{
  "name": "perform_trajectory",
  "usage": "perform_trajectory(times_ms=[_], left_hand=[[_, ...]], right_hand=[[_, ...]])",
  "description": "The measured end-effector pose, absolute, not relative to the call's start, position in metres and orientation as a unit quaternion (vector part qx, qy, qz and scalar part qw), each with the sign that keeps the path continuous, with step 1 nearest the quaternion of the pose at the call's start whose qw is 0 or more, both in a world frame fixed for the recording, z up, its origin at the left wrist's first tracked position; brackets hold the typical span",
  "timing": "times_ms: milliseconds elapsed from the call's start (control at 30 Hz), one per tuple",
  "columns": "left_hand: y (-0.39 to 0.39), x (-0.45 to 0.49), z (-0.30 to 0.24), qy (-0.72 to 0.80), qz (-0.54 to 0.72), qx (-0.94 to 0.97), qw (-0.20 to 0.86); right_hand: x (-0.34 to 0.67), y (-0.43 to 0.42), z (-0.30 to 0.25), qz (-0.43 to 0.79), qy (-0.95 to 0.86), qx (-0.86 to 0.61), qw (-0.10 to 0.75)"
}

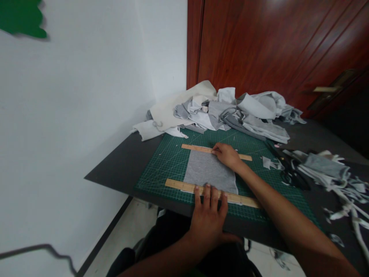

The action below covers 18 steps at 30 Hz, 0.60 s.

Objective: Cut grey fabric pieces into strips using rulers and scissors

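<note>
A piece of grey knit fabric point(209, 171) lies flat on a green cutting mat point(161, 161). Across its far edge runs a wooden ruler point(196, 148), and a second wooden ruler point(242, 199) crosses its near edge. My left hand point(209, 215) has its fingers spread, their tips pressing down on the near ruler. My right hand point(227, 155) reaches over the fabric, thumb and forefinger closed in a pinch on the far ruler. Part of each ruler is covered by my hands, and my right forearm passes over the near ruler's right end.
Crumpled white and grey cloth point(213, 115) is heaped along the back of the dark table point(121, 165). Black-handled scissors point(294, 175) lie right of the mat, near a small scrap point(271, 163) and a pile of grey offcuts point(325, 169). A white wall stands at left.
</note>
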<state>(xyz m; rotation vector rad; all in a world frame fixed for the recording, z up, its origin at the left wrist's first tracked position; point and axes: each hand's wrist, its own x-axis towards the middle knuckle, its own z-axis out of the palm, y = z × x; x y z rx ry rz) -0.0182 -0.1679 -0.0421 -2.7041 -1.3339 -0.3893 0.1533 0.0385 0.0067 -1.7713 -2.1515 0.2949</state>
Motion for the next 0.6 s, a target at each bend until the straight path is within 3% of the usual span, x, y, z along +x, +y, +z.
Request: perform_trajectory(times_ms=[600], left_hand=[[-0.1682, -0.017, -0.0416, -0.441, -0.137, -0.885, 0.061]], right_hand=[[0.1501, 0.0424, 0.0064, 0.094, -0.743, -0.638, 0.18]])
